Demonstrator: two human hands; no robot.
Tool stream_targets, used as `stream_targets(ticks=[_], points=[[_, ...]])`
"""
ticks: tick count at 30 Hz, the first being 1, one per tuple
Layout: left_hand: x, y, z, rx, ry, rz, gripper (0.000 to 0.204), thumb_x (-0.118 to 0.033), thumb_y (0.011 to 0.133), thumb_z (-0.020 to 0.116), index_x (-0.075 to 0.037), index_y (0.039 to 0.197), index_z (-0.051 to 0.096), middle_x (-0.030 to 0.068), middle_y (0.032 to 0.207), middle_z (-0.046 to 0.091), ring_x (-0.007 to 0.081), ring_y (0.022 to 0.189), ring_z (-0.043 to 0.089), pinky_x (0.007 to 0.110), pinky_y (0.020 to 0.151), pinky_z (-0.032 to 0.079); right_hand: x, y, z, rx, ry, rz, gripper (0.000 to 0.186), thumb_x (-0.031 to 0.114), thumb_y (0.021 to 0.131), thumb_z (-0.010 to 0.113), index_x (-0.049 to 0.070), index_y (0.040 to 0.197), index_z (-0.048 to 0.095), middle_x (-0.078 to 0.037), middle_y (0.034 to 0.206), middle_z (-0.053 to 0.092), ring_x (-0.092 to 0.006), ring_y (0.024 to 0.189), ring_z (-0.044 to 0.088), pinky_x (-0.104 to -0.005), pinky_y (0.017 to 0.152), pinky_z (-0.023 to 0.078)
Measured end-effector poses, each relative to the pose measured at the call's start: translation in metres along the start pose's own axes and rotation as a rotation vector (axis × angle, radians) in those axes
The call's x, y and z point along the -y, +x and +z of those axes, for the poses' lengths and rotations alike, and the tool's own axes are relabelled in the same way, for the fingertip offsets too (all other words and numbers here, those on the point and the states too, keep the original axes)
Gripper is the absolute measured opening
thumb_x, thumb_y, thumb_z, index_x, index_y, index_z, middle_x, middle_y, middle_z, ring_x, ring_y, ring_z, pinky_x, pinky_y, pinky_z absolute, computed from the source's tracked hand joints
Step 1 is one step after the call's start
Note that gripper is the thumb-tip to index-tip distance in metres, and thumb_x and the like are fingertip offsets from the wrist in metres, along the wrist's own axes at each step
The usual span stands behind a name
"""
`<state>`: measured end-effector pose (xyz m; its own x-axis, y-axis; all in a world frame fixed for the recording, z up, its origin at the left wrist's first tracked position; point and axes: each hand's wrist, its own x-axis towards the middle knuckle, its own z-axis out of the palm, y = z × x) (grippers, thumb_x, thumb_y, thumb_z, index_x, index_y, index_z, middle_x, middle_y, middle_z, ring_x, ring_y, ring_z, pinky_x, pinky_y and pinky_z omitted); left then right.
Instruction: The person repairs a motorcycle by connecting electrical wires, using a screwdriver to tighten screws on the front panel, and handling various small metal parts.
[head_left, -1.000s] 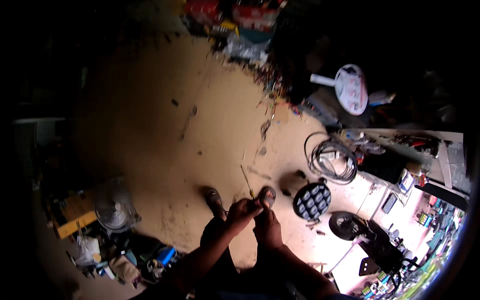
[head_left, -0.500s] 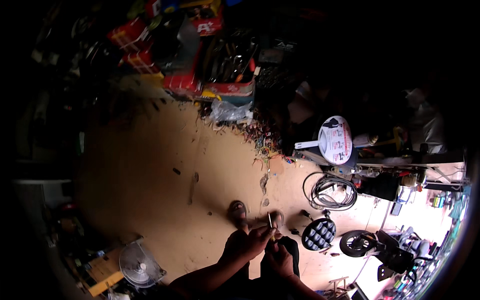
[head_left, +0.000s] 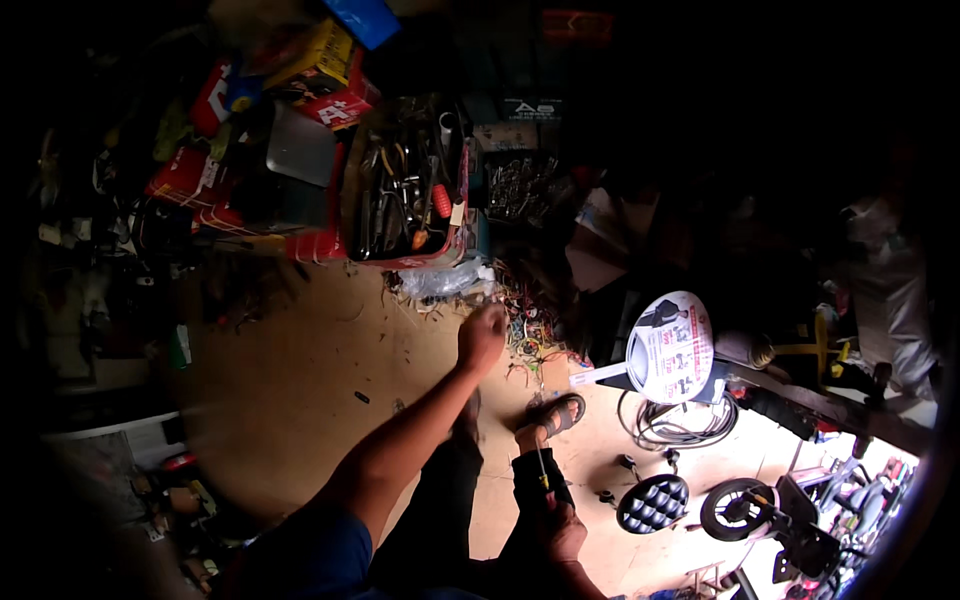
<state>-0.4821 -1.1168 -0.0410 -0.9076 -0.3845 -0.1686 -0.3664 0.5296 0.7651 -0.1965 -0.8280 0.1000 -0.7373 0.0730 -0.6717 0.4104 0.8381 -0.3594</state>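
My left hand (head_left: 483, 334) is stretched forward above the floor beside a pile of coloured wires (head_left: 535, 330) and a crumpled clear bag (head_left: 435, 282), below a red-rimmed toolbox (head_left: 405, 185) crammed with hand tools. Its fingers look bent but are blurred, so their grip is unclear. Down by my right leg, my right hand (head_left: 564, 530) is closed on a screwdriver (head_left: 545, 478) with a yellowish handle and a thin shaft pointing upward. My sandalled right foot (head_left: 560, 412) stands above that hand in the picture.
A round padded stool (head_left: 652, 503) stands to the right near a black motorbike (head_left: 738, 508), coiled hose (head_left: 668, 425) and a white oval hand fan (head_left: 668, 345). Stacked boxes (head_left: 312, 75) and dark clutter crowd the top and left; tiled floor (head_left: 290, 390) lies between.
My left hand has left the screwdriver and moved forward toward the toolbox and wires, while my right hand keeps the screwdriver. The view has tilted forward, bringing more toolboxes in.
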Motion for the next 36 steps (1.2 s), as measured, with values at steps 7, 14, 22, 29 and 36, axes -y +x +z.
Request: stream_targets(ticks=[7,14,22,29,36], points=[[0.029,0.161,0.103,-0.107,0.349,0.082,0.028,-0.016,0.094,0.066,-0.006,0.119,0.072,0.0223,0.11,0.074,0.0427,0.103,0.07,0.05,0.089,0.058,0.026,0.04,0.016,-0.145,0.119,0.06,0.036,0.043,0.104,0.06,0.008,0.098,0.069,-0.02,0.085,0.071,-0.0452,0.078,0.07,-0.0556,0.069,0.055],[0.085,0.31,0.194,-0.061,0.589,0.171,0.036,-0.009,0.08,0.069,0.0,0.115,0.068,0.0272,0.12,0.068,0.0443,0.119,0.064,0.048,0.106,0.051,0.092,0.049,0.012,0.124,0.32,0.27,0.043,0.031,0.103,0.066,0.003,0.135,0.062,-0.029,0.109,0.068,-0.0471,0.096,0.067,-0.0543,0.082,0.054],[0.176,0.459,0.21,0.103,1.396,0.429,0.024,-0.029,0.093,0.062,-0.013,0.092,0.08,0.0126,0.101,0.078,0.0302,0.097,0.075,0.041,0.084,0.059,0.094,0.051,0.08,0.117,0.408,0.292,0.032,0.022,0.097,0.073,0.003,0.121,0.063,-0.024,0.096,0.068,-0.0439,0.088,0.068,-0.0521,0.076,0.054],[0.149,0.421,0.234,-0.089,1.017,0.029,0.055,-0.036,0.085,0.07,-0.005,0.131,0.068,0.0139,0.14,0.066,0.0295,0.131,0.061,0.043,0.111,0.047,0.057,0.011,0.161,0.139,0.674,0.429,0.027,0.007,0.103,0.064,0.001,0.127,0.055,-0.018,0.127,0.063,-0.0291,0.116,0.065,-0.0382,0.093,0.059],[0.07,0.407,0.291,-0.273,0.186,0.135,0.047,-0.011,0.084,0.071,-0.004,0.131,0.071,0.0227,0.133,0.07,0.0398,0.128,0.064,0.045,0.108,0.051,0.041,0.022,0.135,0.213,0.494,0.391,0.03,0.012,0.106,0.061,0.003,0.134,0.053,-0.015,0.143,0.059,-0.026,0.125,0.061,-0.0347,0.097,0.057]])
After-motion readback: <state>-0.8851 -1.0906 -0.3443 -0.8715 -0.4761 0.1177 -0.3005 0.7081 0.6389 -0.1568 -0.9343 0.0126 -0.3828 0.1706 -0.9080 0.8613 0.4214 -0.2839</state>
